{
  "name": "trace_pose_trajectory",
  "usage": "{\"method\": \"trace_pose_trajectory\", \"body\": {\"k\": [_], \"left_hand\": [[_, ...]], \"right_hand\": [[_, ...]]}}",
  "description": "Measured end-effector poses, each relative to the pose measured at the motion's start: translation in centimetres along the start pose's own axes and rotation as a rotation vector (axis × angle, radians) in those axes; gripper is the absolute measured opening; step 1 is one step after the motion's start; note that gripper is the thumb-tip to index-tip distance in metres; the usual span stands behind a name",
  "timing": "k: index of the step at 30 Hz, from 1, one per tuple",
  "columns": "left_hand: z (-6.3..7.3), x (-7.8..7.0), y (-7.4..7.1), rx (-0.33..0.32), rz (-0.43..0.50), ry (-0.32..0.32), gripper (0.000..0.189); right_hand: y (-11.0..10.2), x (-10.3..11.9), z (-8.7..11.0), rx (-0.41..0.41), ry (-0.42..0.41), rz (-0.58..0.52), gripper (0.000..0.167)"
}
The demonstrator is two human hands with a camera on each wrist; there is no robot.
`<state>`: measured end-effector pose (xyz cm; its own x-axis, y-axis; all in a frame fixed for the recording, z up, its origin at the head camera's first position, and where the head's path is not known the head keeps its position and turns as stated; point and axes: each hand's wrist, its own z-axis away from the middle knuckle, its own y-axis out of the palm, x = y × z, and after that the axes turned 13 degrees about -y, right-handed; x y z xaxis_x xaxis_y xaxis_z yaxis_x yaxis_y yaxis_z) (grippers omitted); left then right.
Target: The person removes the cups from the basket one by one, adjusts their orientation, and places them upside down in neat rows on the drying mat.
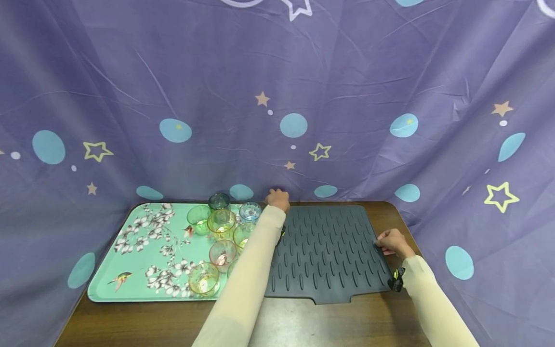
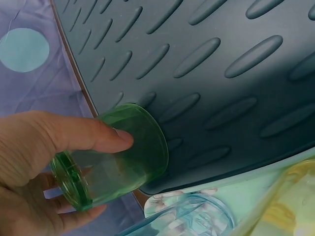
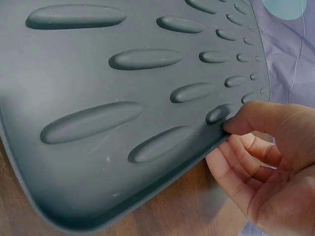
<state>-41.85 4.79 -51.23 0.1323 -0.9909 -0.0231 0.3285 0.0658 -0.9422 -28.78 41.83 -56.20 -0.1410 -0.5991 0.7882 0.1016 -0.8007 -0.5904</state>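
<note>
My left hand (image 1: 278,199) grips a clear green glass (image 2: 140,164), thumb on one side and fingers on the other. The glass is upside down, its thick base toward the palm and its rim at the back left corner of the dark grey ridged drying mat (image 1: 329,250). Whether the rim touches the mat I cannot tell. At the mat's right edge my right hand (image 1: 393,242) pinches the rim between thumb and fingers. In the head view the left hand and sleeve hide the held glass.
Left of the mat lies a mint-green floral tray (image 1: 130,270). Several coloured glasses stand on its right part, among them a blue glass (image 1: 250,212) and a pink glass (image 1: 223,255). A wooden table (image 1: 295,323) carries everything, with a purple curtain (image 1: 217,96) behind.
</note>
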Motion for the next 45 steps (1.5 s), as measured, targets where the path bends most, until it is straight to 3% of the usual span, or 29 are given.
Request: {"method": "trace_pose_trajectory", "body": {"k": [11,21,26,30,33,37,45], "left_hand": [[0.5,0.2,0.0,0.039,-0.049,0.004,0.052],[0.1,0.8,0.4,0.041,-0.017,0.019,0.054],[0.4,1.6,0.0,0.058,-0.03,0.056,0.07],[1.4,2.6,-1.8,0.052,-0.03,0.14,0.084],[2.6,3.9,-4.0,0.068,-0.002,0.213,0.083],[4.3,5.8,-7.4,0.104,0.087,0.308,0.078],[7.2,10.6,-12.2,0.073,0.251,0.506,0.077]], "right_hand": [[0.1,-0.1,0.1,-0.001,-0.003,0.007,0.009],[0.2,-0.3,-0.1,-0.007,-0.006,-0.001,0.009],[0.2,-0.4,0.0,0.006,0.007,-0.003,0.008],[0.1,-0.5,0.2,0.011,0.0,0.004,0.009],[0.2,-0.5,0.3,0.013,-0.007,0.006,0.01],[0.2,-0.3,0.5,0.015,-0.012,-0.005,0.01],[0.0,0.0,0.7,0.019,-0.013,0.006,0.014]]}}
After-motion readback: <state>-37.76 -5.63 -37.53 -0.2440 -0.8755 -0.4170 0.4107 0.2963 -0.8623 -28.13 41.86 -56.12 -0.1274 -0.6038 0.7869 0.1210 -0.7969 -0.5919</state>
